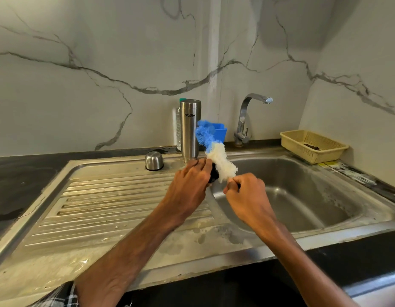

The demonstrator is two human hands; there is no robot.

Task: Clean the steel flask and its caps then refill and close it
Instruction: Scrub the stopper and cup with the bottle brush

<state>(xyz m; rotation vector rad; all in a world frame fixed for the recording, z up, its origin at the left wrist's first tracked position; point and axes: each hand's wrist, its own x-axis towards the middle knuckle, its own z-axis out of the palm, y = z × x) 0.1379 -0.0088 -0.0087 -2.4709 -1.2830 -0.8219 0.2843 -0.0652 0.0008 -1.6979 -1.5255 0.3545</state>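
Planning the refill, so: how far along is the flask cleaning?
Likely done: the flask stands upside down on the drainboard, the steel cap beside it, as if washed. In hand: the left hand holds a small black cap and the right hand holds the brush against it. Left: refilling and closing the flask; the tap is not running.

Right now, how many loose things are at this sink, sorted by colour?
Steel: 2, tall steel flask, domed steel cap
Blue: 2, blue-and-white bristle brush, blue plastic tub
Black: 1, small black cap
Beige: 1, beige mesh plastic basket
Clear: 1, clear plastic bottle
Total: 7
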